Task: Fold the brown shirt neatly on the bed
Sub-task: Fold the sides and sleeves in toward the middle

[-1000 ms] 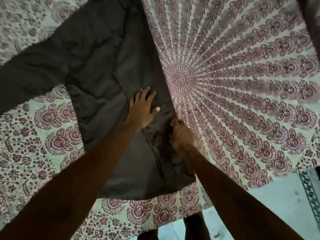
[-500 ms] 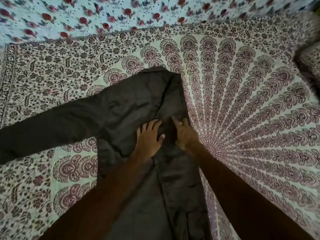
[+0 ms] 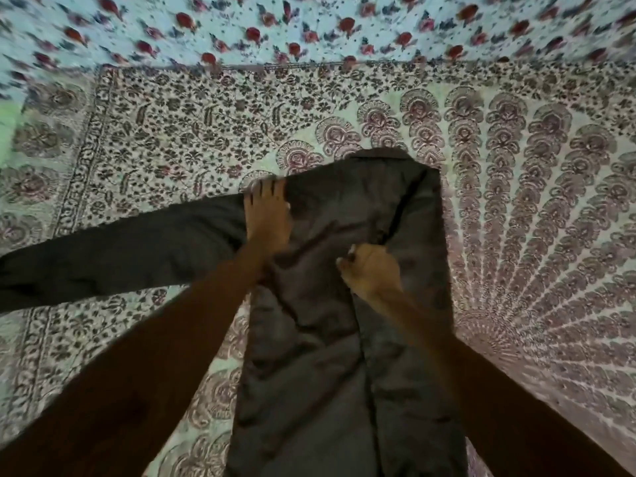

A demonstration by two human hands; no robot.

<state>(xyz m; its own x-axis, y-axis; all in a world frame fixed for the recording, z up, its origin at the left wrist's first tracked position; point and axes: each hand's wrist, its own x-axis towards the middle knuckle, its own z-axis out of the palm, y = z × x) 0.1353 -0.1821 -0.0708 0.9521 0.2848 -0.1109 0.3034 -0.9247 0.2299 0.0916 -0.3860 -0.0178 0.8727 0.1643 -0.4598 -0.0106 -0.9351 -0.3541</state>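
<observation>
While one long sleeve [image 3: 113,249] sticks out to the side, the soft dark brown cloth shirt [image 3: 327,339] lies flat on the bed's thin printed cover with purple feather shapes [image 3: 533,201]. Its other side is already folded in, making a long straight edge. The left hand [image 3: 266,218] rests flat on the shoulder with fingers spread, likely to hold the wrinkly cloth down. The right hand [image 3: 370,270] has curled fingers and seems to pinch the folded edge, likely to keep it neat. Beyond lies a pale blue sheet with red flowers [image 3: 309,29].
</observation>
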